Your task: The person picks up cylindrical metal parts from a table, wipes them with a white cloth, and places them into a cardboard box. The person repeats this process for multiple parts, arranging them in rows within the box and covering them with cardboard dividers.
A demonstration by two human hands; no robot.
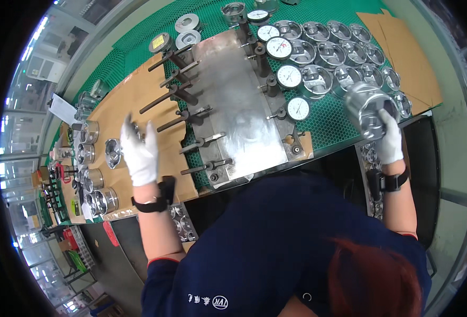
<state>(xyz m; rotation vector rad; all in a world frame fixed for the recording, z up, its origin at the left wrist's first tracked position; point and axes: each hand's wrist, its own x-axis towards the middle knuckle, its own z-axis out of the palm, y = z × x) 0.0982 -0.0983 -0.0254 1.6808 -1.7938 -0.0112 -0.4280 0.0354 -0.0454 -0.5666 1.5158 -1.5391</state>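
Note:
My right hand [390, 138], in a white glove, grips a shiny metal piston [367, 105] held at the right end of the bench, just beside rows of similar pistons [339, 58]. My left hand [140, 150], also gloved, is spread flat over brown cardboard [133, 95], its fingertips by a small dark part, and a single piston [112, 152] stands just to its left. Between the hands lies a steel gauging plate [238, 111] with dark posts on its left side and several round dial gauges [289, 76] along its right side.
A green mesh mat [328, 119] covers the bench. More pistons [91, 174] stand in a line at the far left, with metal discs [187, 24] at the back. Brown cardboard [408, 58] lies at the right. A tray of parts [183, 222] sits below the bench front.

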